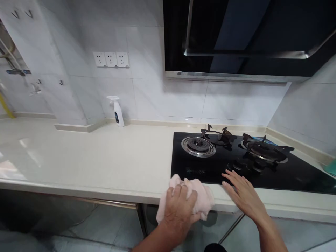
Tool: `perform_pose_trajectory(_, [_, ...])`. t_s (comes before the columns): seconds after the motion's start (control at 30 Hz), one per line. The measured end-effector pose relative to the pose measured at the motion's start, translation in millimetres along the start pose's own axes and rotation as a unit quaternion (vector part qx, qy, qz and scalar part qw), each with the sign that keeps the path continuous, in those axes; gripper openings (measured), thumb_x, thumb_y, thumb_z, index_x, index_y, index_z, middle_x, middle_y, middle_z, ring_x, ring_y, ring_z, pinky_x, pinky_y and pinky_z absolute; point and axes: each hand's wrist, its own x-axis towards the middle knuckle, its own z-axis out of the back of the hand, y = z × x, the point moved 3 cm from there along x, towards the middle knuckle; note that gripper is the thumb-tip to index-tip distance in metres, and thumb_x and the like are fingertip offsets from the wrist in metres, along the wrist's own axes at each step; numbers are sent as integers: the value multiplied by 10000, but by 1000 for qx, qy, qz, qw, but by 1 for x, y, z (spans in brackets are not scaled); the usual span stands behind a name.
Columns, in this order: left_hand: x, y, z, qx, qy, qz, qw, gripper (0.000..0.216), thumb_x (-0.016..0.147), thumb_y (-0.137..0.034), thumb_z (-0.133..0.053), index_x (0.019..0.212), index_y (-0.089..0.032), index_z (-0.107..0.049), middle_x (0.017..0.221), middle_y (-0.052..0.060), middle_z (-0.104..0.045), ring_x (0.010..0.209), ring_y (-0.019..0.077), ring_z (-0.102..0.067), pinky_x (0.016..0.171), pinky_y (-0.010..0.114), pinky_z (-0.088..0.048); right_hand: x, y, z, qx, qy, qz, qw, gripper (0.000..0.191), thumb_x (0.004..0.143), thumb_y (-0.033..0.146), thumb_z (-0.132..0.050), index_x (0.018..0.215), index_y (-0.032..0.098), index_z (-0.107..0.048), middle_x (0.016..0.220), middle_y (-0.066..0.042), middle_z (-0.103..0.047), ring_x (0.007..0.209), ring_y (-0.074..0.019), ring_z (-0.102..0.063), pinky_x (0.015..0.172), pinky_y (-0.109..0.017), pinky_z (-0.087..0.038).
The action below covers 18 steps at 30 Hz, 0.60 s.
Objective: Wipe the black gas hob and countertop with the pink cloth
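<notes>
My left hand grips a crumpled pink cloth at the front edge of the cream countertop, by the near left corner of the black gas hob. My right hand lies flat with its fingers spread on the hob's front edge, just before the control knobs. It holds nothing. The left burner has its pan support shifted off behind it. The right burner keeps its support in place.
A white spray bottle stands against the tiled wall at the back of the counter. Wall sockets sit above it. A black range hood hangs over the hob. A teal object shows at the right edge.
</notes>
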Motion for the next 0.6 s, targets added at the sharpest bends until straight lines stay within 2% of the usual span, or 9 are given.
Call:
perform_pose_trajectory(0.07, [10,-19,-10,-15,18,-20,1000,598,710,-695,-801,1100,-256,-693,1185,146,-681,1034,352,-583,855,490,-423,-1,0,-1,-3,-8,5,1000,539,1029,619,-357,1360,293,-630,1532,-63,-557,1486,-290,-426,1222,-579,-322])
perform_pose_trajectory(0.13, [18,-32,-18,-21,11,-45,999,649,686,-738,-785,1096,-244,-691,1155,161,-682,1000,349,-582,832,493,-433,-1,-1,-4,-6,-17,10,1000,536,1026,616,-361,1361,297,-631,1531,-59,-559,1479,-293,-437,1221,-584,-327])
perform_pose_trajectory(0.27, [24,-40,-33,-13,-64,-82,994,681,636,-844,-711,981,-257,-701,1038,165,-699,876,333,-590,740,485,-433,-1,-11,-17,-18,-29,21,999,521,1012,618,-388,1366,325,-633,1525,-41,-565,1462,-307,-463,1210,-615,-344])
perform_pose_trajectory(0.33, [22,-39,-41,6,-100,-80,992,554,671,-769,-745,940,-286,-700,999,157,-711,852,330,-595,720,482,-426,-2,-19,-24,-27,-34,29,999,507,1003,612,-408,1373,346,-631,1527,-25,-562,1460,-316,-466,1203,-629,-357])
perform_pose_trajectory(0.47, [13,-38,-53,36,-148,-71,986,266,762,-495,-802,936,-320,-703,979,112,-735,861,312,-621,732,460,-432,-6,-39,-36,-43,-17,73,996,481,976,588,-451,1380,399,-631,1545,19,-535,1466,-328,-456,1176,-620,-412])
perform_pose_trajectory(0.53, [9,-41,-59,38,-133,-78,987,222,809,-489,-763,949,-325,-712,961,100,-740,856,307,-636,732,453,-440,-7,-49,-39,-49,-15,80,996,503,956,607,-452,1374,399,-640,1530,18,-548,1441,-347,-485,1136,-637,-455])
perform_pose_trajectory(0.6, [7,-44,-67,36,-75,-97,992,224,849,-509,-725,976,-324,-723,962,108,-745,859,311,-649,730,457,-446,-7,-57,-41,-51,-10,75,996,536,937,632,-449,1373,389,-645,1513,10,-564,1409,-366,-519,1096,-660,-485])
